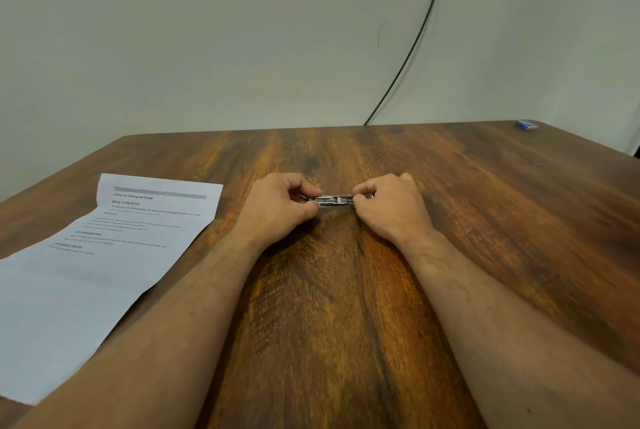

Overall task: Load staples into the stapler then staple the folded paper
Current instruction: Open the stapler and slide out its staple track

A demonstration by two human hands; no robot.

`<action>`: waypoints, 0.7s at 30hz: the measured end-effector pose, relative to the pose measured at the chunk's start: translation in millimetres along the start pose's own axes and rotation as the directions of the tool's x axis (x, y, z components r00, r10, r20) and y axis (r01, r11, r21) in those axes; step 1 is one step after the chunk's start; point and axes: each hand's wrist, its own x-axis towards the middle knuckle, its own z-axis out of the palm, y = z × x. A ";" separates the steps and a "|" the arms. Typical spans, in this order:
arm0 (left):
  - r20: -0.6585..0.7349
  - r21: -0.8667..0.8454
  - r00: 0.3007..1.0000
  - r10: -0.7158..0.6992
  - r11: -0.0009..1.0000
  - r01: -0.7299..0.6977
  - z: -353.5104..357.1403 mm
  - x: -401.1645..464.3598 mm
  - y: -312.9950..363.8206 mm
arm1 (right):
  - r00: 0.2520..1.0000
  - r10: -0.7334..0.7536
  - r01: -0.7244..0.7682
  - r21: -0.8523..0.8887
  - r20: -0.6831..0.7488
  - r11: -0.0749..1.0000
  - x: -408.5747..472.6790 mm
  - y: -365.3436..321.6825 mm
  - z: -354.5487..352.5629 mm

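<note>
Both hands are meeting at the centre of the frame over the dark, streaky wooden surface (346,290), and between them is lying a small, slim silver metal stapler (335,200), stretched left to right. The left hand (277,203) is curling in, its thumb and fingertips pinching the stapler's left end; the right hand (388,203) is mirroring it, fingers folded round the right end, so each grip is clamped on the stapler. Whether the stapler is touching the surface or sitting just above it, I cannot tell, and whether any staples are in it is too small to make out. Both bare forearms are running up from the bottom corners of the frame. Over at the left, a white printed sheet of paper (86,272) with fold creases is lying flat, well apart from the hands. Far off at the upper right edge of the surface, a small blue object (527,124) is sitting, and a thin black cable (415,40) is hanging down the pale wall behind.
</note>
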 end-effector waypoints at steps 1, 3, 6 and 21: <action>-0.007 0.016 1.000 0.011 1.000 -0.010 0.6 -0.9 0.5 | 1.000 -0.008 0.008 0.007 -0.007 1.000 0.6 0.9 0.9; -0.035 0.026 0.998 0.048 0.999 -0.047 1.0 -1.9 1.2 | 0.999 -0.023 0.025 0.030 -0.037 0.999 1.8 1.9 1.8; -0.025 -0.001 0.996 0.087 0.996 -0.087 -0.2 -2.1 1.5 | 0.996 -0.050 0.055 0.061 -0.069 0.997 4.4 3.3 3.6; -0.081 0.043 0.990 0.115 0.993 -0.112 -2.2 -2.2 3.7 | 0.974 -0.205 0.213 0.084 -0.094 0.973 1.4 1.0 1.2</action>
